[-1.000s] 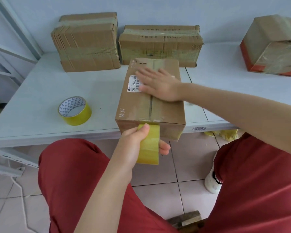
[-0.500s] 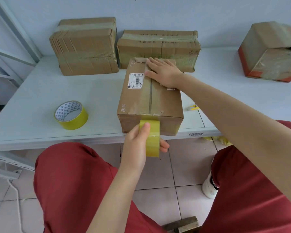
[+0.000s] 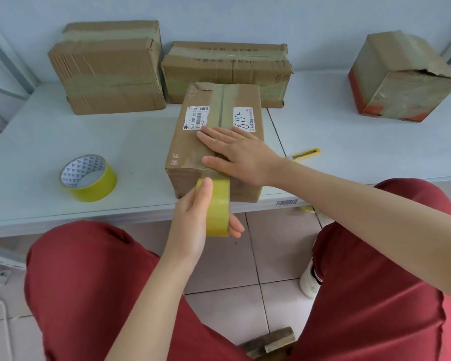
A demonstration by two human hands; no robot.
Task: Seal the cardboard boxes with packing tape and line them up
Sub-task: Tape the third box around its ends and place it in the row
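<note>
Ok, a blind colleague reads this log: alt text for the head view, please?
A seated person's right hand presses flat on a cardboard box at the table's front edge while the left hand holds a yellow tape roll at its front face. Three more boxes, a spare roll and a yellow cutter lie on the table.

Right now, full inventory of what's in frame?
centre box: 1, brown, table's front edge, tape along top seam
back-left box: 1, brown, taped, at wall
back-middle box: 1, brown, taped, at wall
far-right box: 1, brown with orange edges, back right
spare tape roll: 1, yellow, table left
held tape roll: 1, yellow, at centre box's front
utility knife: 1, yellow, right of centre box
table: 1, pale, under the boxes
legs: 2, red trousers, bottom
left hand: 1, grips held tape roll
right hand: 1, flat on centre box
</note>
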